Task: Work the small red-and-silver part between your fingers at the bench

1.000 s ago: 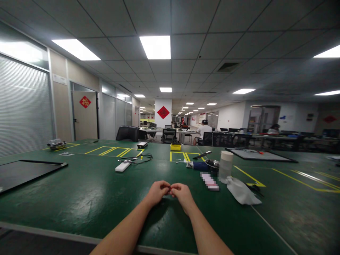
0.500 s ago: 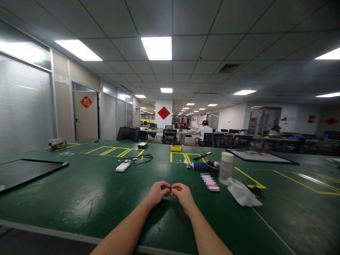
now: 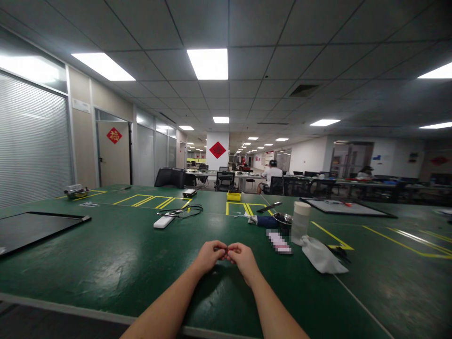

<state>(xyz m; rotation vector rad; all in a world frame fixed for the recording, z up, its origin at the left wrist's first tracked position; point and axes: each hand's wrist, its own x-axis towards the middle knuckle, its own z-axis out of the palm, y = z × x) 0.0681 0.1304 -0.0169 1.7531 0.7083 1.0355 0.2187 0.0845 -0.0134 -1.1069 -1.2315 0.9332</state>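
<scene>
The tiny dark piece (image 3: 226, 249) sits between your two hands just above the glossy green tabletop (image 3: 141, 273), and your bare left hand (image 3: 211, 254) and bare right hand (image 3: 242, 256) each have thumb and fingers pinched together on it, fingertips nearly meeting. It is likely very light and easy to drop, so hold it by its opposite ends with the pads; whether it is stiff, slippery or fragile, which way it points and where its long axis runs, you cannot tell, since fingers cover most of it. Beyond it lie a white oblong plastic block (image 3: 164, 221) and, to your right, a frosted cylindrical container with a cream lid (image 3: 300, 226).
</scene>
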